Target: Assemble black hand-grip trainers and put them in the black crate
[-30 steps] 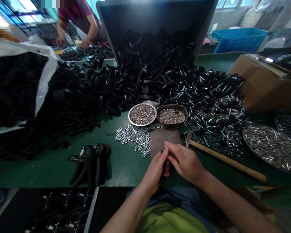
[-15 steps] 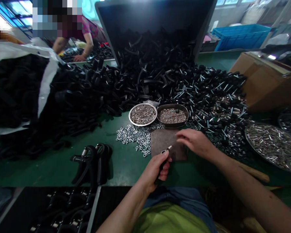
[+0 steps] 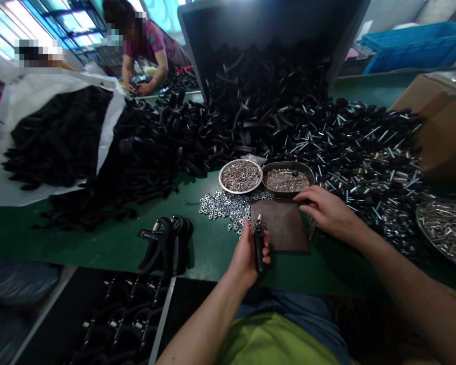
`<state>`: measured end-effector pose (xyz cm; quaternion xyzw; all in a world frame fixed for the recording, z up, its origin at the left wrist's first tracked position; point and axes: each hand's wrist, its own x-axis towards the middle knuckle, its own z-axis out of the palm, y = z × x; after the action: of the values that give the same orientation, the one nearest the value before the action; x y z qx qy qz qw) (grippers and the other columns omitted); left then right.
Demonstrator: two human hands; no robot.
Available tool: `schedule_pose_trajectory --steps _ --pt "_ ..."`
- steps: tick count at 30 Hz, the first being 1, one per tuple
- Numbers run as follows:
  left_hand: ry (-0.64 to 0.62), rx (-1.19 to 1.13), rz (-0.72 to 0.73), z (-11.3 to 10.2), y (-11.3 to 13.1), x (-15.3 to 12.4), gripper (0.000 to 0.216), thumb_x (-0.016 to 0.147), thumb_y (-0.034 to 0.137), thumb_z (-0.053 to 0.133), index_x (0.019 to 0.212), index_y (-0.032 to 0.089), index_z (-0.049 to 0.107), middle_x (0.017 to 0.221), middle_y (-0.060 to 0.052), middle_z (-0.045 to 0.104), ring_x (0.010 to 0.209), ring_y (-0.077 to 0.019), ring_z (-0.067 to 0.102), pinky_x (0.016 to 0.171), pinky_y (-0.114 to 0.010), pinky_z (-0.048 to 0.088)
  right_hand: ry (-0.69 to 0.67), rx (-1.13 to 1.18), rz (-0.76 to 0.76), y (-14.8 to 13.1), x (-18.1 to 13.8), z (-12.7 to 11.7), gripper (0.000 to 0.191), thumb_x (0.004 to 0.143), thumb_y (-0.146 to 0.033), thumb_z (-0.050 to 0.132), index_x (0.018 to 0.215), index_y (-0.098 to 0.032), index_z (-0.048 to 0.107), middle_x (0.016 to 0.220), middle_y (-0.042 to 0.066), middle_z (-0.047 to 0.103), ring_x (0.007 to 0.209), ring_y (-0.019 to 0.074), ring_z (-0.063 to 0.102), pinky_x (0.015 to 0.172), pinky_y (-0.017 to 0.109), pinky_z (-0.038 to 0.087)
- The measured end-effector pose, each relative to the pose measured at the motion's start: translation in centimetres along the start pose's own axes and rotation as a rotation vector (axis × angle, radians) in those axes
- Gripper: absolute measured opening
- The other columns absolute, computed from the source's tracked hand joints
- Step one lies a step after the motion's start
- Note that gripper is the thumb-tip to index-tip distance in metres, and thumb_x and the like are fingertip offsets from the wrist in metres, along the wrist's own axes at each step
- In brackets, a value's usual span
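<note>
The left hand [image 3: 248, 252] is wrapped around a short black plastic handle with a small metal fitting at its top [image 3: 259, 244], holding it upright just above the near edge of the green table [image 3: 99, 243]. The handle's tip stands at the near-left corner of a flat dark-brown square pad [image 3: 283, 225]. The right hand [image 3: 325, 210] rests palm down at the pad's far-right corner, fingers loosely curled with nothing visibly gripped, just short of a dark oval metal dish of small silver parts [image 3: 288, 179]. Beside that dish sits a round silver dish of metal rings [image 3: 240, 176], with loose silver nuts [image 3: 224, 207] scattered before it. A big heap of black handles [image 3: 167, 137] fills the table behind.
</note>
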<state>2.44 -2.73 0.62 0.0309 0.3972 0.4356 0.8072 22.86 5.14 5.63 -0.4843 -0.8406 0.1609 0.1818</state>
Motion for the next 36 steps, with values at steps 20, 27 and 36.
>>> schedule_pose_trajectory --steps 20,27,36 --pt "0.045 -0.105 0.438 1.9 -1.4 -0.7 0.01 0.071 0.023 0.059 0.068 0.014 0.057 0.06 0.002 0.054 0.053 -0.0085 0.047 0.055 -0.021 0.038 -0.026 0.2 0.225 -6.7 -3.0 4.9 0.052 0.094 -0.047 0.027 0.063 -0.02 0.058 0.05 0.003 0.06 0.047 0.0171 0.06 0.048 0.028 0.042" --pt "0.081 -0.129 0.447 1.5 -1.4 -0.5 0.01 0.07 0.023 0.06 0.069 0.014 0.056 0.061 0.003 0.052 0.054 -0.0078 0.045 0.054 -0.021 0.036 0.143 0.303 0.021 -6.3 -3.4 5.3 0.031 0.089 -0.037 0.04 0.11 -0.019 0.054 0.09 0.009 0.068 0.085 0.0215 0.065 0.073 0.035 0.051" --pt "0.06 -0.031 0.493 1.3 -1.1 -0.5 0.011 0.072 0.025 0.059 0.069 0.015 0.055 0.062 0.003 0.05 0.055 -0.0085 0.044 0.055 -0.022 0.034 0.062 0.428 0.14 -6.6 -3.3 5.2 0.03 0.09 -0.039 0.037 0.106 -0.02 0.054 0.076 0.005 0.067 0.068 0.0191 0.064 0.061 0.031 0.051"
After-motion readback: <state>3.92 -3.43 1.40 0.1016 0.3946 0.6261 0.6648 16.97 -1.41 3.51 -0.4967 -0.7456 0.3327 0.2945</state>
